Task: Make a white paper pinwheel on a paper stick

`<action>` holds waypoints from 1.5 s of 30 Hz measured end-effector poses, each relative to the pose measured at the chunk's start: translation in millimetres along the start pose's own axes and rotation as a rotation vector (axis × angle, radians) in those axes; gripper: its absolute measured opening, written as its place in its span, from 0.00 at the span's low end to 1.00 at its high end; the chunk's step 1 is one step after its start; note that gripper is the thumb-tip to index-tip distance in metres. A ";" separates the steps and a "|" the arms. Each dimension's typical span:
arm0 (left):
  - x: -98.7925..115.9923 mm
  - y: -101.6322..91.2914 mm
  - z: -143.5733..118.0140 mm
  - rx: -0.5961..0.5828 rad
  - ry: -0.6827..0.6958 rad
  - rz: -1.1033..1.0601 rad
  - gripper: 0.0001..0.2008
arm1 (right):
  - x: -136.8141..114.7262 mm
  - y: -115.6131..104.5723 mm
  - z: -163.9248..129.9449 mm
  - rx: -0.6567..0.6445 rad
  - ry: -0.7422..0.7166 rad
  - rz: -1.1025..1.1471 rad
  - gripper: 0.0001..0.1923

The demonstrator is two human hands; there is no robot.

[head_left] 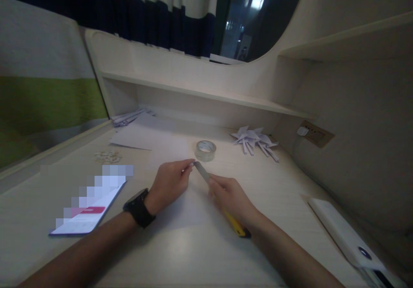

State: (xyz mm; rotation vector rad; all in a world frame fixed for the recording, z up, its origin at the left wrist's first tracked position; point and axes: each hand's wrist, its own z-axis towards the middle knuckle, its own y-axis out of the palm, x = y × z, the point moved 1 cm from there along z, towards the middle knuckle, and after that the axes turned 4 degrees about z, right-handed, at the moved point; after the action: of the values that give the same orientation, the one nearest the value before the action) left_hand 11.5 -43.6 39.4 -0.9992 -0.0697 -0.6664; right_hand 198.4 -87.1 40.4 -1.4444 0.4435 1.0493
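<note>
My right hand [230, 197] is wrapped round a yellow box cutter [235, 225], whose long blade [202, 171] is out and points up and left. At the blade's tip, my left hand [172, 178] has thumb and forefinger pinched together; a tiny whitish thing shows there, too small to make out. Just beyond the fingertips stands a roll of clear tape [205, 155], lying flat on the desk. Pale paper [183, 212] seems to lie under my hands. A black watch sits on my left wrist.
Folded paper pinwheels [253, 139] lie at the back right. Paper sheets [138, 131] and rolled paper sticks [129, 117] are at the back left, near small pale bits [108, 157]. A lit tablet [93, 210] lies left. A white device [345, 234] lies right, below a wall socket [318, 134].
</note>
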 end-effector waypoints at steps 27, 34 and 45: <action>-4.9 4.9 1.5 0.032 0.040 0.017 0.15 | -8.5 -4.0 0.5 -0.038 0.278 0.581 0.19; -5.4 9.7 -6.4 0.057 0.204 0.137 0.18 | -6.1 -5.2 0.3 -0.059 0.470 0.834 0.12; -3.5 6.7 -5.1 0.183 0.091 -0.085 0.14 | -7.6 -3.4 1.3 -0.164 0.446 1.136 0.14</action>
State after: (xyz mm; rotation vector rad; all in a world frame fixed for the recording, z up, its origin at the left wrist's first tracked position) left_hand 11.2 -43.5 30.3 -0.7919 -0.0916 -0.7685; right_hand 196.8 -87.6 48.6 -1.5648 1.6564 1.6444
